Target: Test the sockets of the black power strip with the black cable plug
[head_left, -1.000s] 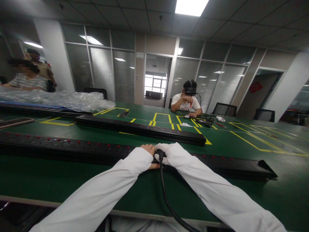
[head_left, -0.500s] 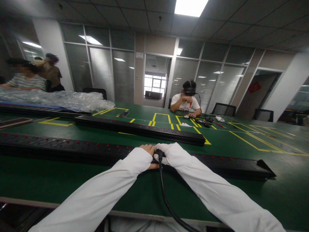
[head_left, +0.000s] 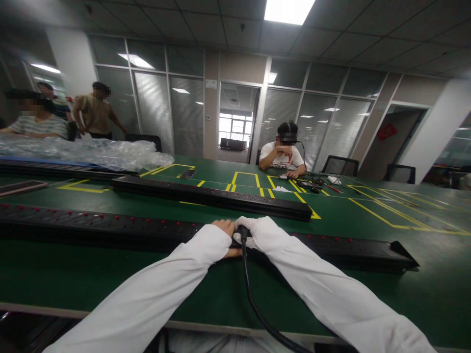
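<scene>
A long black power strip [head_left: 140,229] with a row of red buttons and sockets lies across the table before me. My left hand [head_left: 225,227], bare below a white sleeve, wraps around the strip near its middle. Right beside it, my right hand [head_left: 246,223] in a white glove is closed on a black power plug [head_left: 242,233]. The plug sits against the strip; its prongs are hidden, so how deep it is in a socket cannot be seen. From it a thick black cable [head_left: 253,304] runs down over the table's near edge.
A second black power strip [head_left: 213,197] lies farther back. Clear plastic wrap [head_left: 121,153] covers items at the left, near a flat pink-edged device [head_left: 22,188]. Yellow tape marks the green table [head_left: 331,304]. A person [head_left: 281,154] sits opposite beside cables; other people are at the left.
Both my hands keep the same hold on the strip and plug. In the left background, a standing person has shifted right and another has come into clearer sight. The view has tilted slightly.
</scene>
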### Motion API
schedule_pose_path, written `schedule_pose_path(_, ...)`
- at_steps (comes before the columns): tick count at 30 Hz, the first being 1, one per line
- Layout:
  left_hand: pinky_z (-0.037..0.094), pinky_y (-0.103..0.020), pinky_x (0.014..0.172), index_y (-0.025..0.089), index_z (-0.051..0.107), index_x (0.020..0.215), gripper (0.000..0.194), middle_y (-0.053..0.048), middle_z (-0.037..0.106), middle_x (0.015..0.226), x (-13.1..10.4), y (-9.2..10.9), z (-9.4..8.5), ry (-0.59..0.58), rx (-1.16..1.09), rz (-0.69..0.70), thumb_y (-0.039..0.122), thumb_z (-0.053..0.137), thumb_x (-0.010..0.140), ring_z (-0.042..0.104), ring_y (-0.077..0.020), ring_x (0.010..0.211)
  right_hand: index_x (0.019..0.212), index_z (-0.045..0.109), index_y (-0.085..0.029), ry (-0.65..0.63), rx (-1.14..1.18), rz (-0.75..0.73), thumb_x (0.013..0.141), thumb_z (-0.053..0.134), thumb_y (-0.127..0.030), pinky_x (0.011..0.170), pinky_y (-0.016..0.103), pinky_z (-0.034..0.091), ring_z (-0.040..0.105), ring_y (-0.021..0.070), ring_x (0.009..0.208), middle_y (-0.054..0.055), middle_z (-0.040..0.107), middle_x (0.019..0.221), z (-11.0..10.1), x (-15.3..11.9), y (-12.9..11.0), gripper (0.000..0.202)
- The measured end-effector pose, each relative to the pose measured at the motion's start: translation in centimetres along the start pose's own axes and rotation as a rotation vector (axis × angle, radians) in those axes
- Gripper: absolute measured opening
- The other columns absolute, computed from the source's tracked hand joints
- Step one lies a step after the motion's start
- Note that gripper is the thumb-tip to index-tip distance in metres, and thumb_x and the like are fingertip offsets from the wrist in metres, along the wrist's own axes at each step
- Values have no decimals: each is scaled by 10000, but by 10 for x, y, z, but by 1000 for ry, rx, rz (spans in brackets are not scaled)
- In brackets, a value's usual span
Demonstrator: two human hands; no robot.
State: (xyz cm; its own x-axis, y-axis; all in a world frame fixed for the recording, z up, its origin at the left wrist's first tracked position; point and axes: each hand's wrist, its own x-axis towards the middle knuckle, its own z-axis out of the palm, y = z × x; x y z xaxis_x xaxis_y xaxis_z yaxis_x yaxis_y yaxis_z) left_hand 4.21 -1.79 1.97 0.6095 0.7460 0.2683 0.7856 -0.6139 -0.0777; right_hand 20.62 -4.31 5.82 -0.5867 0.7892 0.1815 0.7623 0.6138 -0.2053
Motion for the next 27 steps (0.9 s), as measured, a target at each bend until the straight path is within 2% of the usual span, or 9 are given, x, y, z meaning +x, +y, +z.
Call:
schedule_pose_path(5,380,-345,714,168,457,958,632,-79,538,868,-1,1,-1,-10,8,-4,678,426,586,513,-258,833,1028,480,-184,22,-5,50,803,379,-432,664,212,390,499,71,712,1,554,819,-6,-1,3,349)
schedule_pose_path(10,383,-347,713,156,463,946,626,-87,543,864,-1,0,0,-1,15,9,670,426,592,515,-257,821,1035,471,-114,21,16,33,815,394,-375,712,278,430,504,102,801,42,518,925,-1,-1,-1,351)
schedule_pose_path(15,387,-352,707,158,467,931,628,-88,544,869,0,0,-1,-13,0,0,683,420,589,515,-261,821,1050,465,-114,17,28,26,817,405,-335,751,306,433,496,117,869,58,496,995,5,0,-2,327)
schedule_pose_path(19,387,-353,707,157,463,940,629,-89,543,861,-1,0,-2,-13,-1,7,678,421,589,514,-264,823,1027,475,-112,9,26,49,812,396,-386,691,269,435,509,95,776,43,523,902,3,4,5,357)
schedule_pose_path(23,384,-349,713,158,467,927,586,-85,539,856,-1,-1,-1,-1,10,18,646,433,605,514,-256,818,1012,491,-181,18,10,93,750,441,-477,601,193,362,493,69,655,1,552,758,-2,6,9,398)
schedule_pose_path(27,385,-348,706,156,468,916,586,-85,536,849,-1,-1,1,0,15,18,650,431,604,514,-254,807,1003,495,-202,50,2,94,757,412,-484,591,177,318,479,60,657,-10,555,777,-5,2,3,383)
